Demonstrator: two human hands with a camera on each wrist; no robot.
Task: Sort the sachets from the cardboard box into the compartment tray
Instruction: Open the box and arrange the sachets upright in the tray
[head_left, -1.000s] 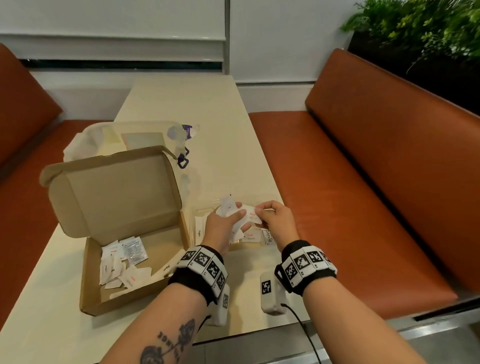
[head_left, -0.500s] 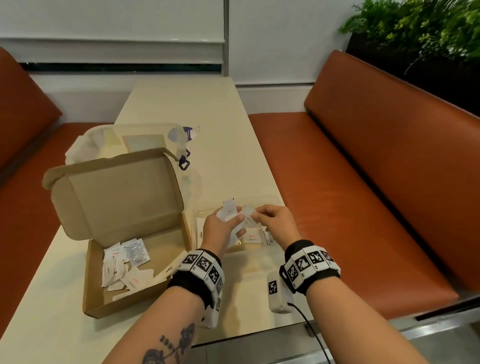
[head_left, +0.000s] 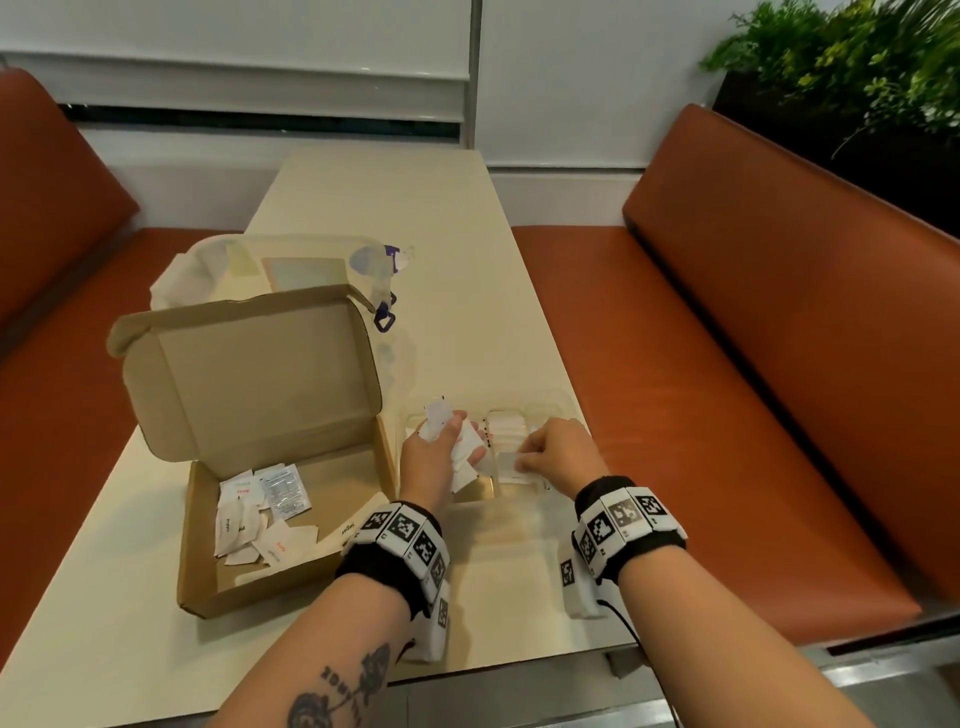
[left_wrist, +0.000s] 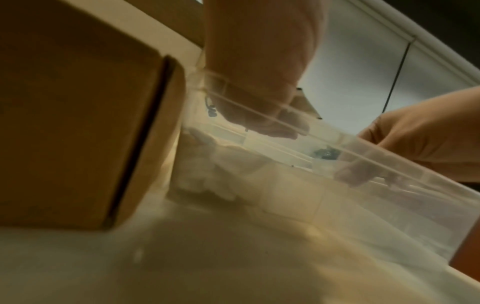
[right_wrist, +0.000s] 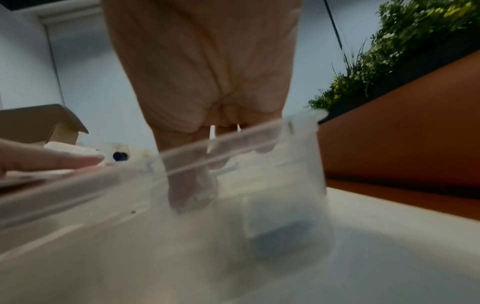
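Cardboard box (head_left: 291, 525) open beside clear compartment tray (head_left: 563, 410); sorting under way.

Cardboard: lid raised, base holding a loose heap of white sachets (head_left: 260, 514) at its left end, right end mostly bare. Clear plastic tray just right of the box on the table (head_left: 363, 208); middle compartments holding flat stacks of white sachets, far-right compartment contents not discernible. Left hand (head_left: 436, 457) over the tray's left side, fingers curled round a fanned bundle of sachets (head_left: 441, 418). Right hand (head_left: 556, 454) lowered into a compartment, thumb and fingertips pinching a single sachet (head_left: 511, 461). Judged handling: very light, thin, flexible, probably slick and prone to sliding off a stack; best pinched at an edge or corner, one at a time, without crushing contents.
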